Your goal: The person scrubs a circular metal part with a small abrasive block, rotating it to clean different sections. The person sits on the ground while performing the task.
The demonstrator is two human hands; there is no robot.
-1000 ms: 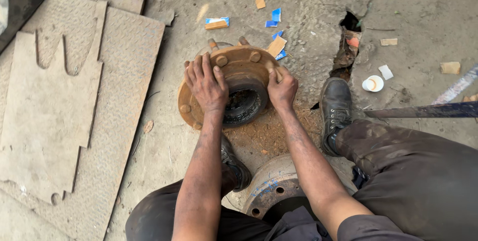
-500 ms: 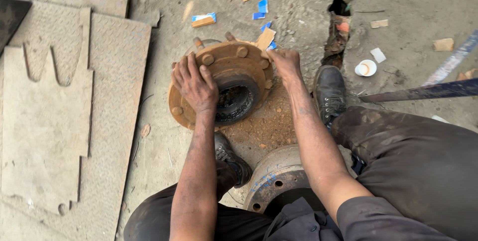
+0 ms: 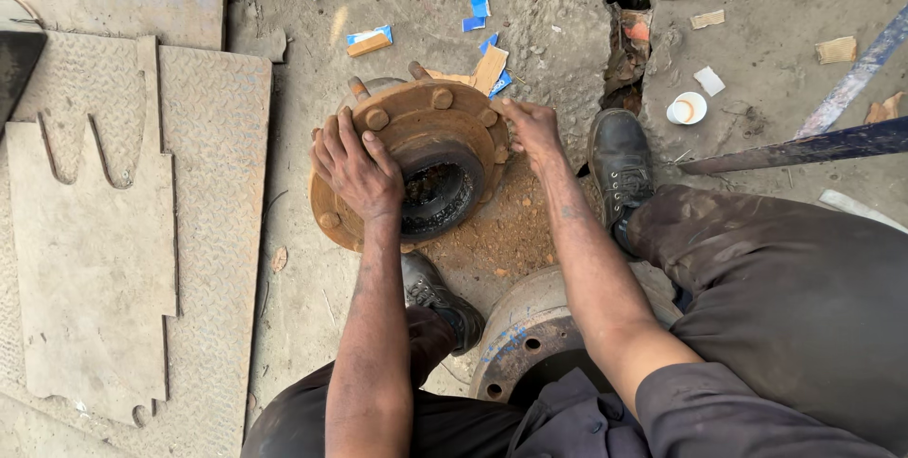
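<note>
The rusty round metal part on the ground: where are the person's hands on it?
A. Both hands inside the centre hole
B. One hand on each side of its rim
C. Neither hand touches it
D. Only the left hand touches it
B: the left hand lies on the near-left of the rusty hub, and the right hand grips its right edge.

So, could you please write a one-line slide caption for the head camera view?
Left hand and right hand grip a rusty wheel hub tilted on the dirt floor.
</note>
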